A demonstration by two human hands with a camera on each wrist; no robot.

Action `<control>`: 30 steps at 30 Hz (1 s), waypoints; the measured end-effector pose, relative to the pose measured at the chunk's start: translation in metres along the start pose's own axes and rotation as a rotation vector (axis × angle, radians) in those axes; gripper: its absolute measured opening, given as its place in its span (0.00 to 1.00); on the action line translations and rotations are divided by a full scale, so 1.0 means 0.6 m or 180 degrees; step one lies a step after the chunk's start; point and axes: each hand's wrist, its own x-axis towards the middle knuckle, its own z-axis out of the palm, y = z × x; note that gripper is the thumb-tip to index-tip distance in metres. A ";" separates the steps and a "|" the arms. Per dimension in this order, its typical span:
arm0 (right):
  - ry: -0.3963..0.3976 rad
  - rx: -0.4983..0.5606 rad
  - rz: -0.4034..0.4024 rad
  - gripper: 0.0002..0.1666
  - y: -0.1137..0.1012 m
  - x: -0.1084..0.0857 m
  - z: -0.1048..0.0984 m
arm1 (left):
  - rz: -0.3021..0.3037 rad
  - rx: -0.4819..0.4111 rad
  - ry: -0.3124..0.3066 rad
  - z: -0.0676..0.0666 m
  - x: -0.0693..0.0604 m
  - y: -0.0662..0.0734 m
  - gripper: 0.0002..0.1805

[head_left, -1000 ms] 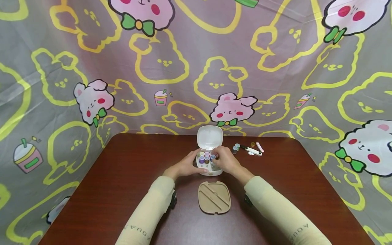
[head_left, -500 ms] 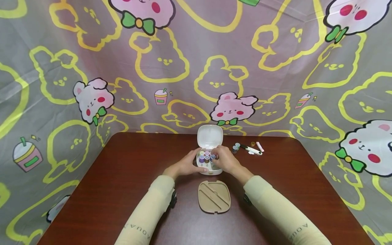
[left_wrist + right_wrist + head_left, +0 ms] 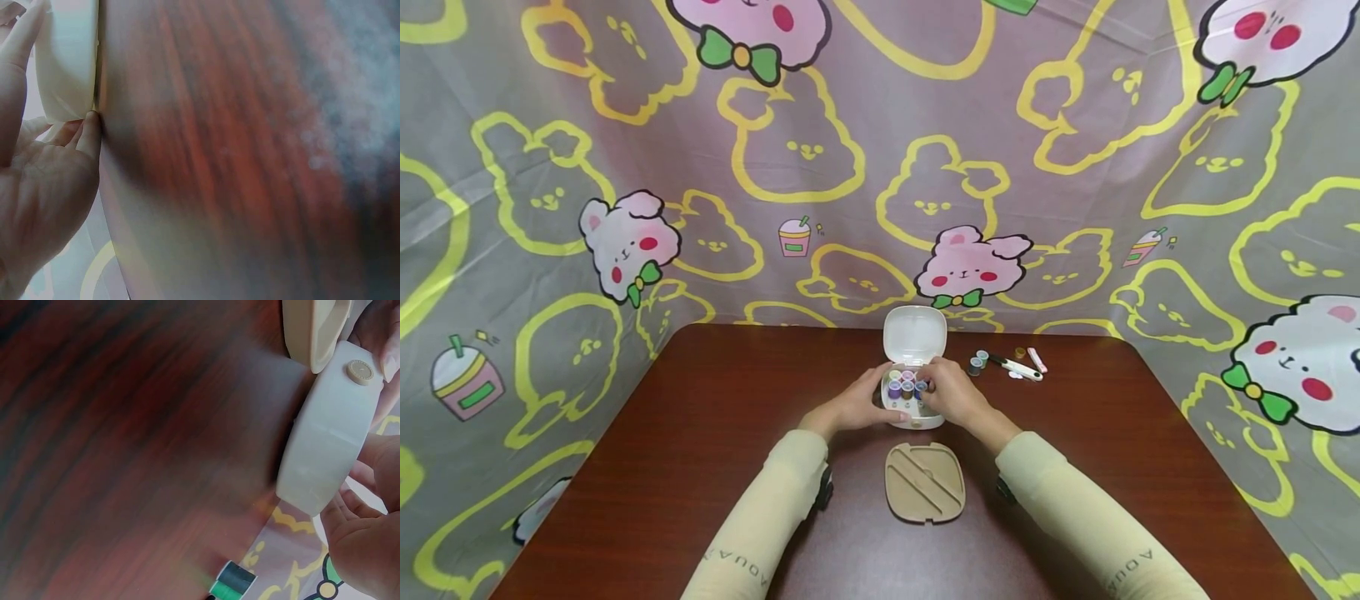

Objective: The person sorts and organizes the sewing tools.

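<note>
A reddish-brown wood-grained surface [image 3: 730, 375] bears a white rounded plastic box [image 3: 328, 434], lid [image 3: 914, 335] raised; nearer, a flat beige rounded-square tray [image 3: 925, 483]; and, right of the box, two small cylindrical spools [image 3: 975, 365], a slender black-and-white tool [image 3: 1021, 371], a small round amber piece [image 3: 1019, 353] and a short white stick [image 3: 1037, 360].

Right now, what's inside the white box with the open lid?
The white box holds small spools, purple, brown and blue in the nearer row, and pieces too tiny to identify. The right hand hides part of the right side; anything beneath the spools is covered.
</note>
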 end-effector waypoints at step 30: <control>-0.0118 0.0060 0.0157 0.14 -0.014 -0.006 -0.020 | 0.0006 -0.0012 -0.0002 -0.001 0.000 0.001 0.58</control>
